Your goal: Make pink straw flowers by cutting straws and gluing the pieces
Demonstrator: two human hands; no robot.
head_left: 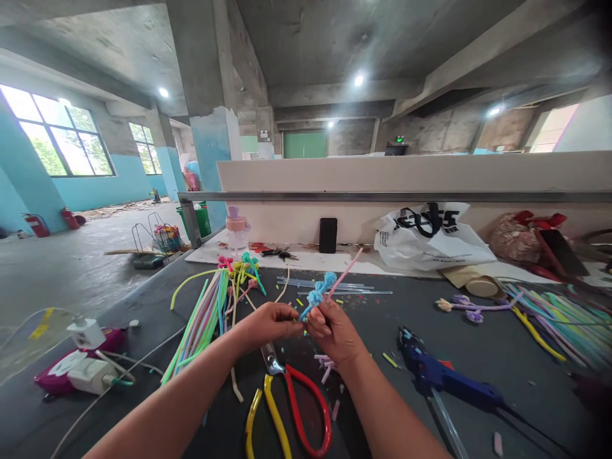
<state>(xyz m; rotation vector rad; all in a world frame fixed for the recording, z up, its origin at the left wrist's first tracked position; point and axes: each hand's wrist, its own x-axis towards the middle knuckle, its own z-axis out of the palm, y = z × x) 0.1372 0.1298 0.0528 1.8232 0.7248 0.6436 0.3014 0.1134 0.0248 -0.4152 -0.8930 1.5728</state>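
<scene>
Above the middle of the dark table, my right hand (332, 328) is closed on a pink pipe cleaner (348, 273) that points up and to the right. Against it rests a blue pipe cleaner flower (321, 290), bent into fluffy loops. My left hand (272, 325) pinches the lower end of the blue piece, its fingertips nearly meeting the right hand's. Below my hands lie scissors (306, 408) with one red and one yellow handle, their blades partly hidden under my left hand. Short pink offcuts (326, 364) are scattered beside my right wrist.
Colored pipe cleaners (201, 331) lie on the left, and another bundle (559, 319) on the right. A blue glue gun (449, 376) rests at right. Clear glue sticks (335, 285), a phone (327, 235), a white bag (430, 236) and a bottle (236, 233) are farther back. A power strip (79, 363) sits left.
</scene>
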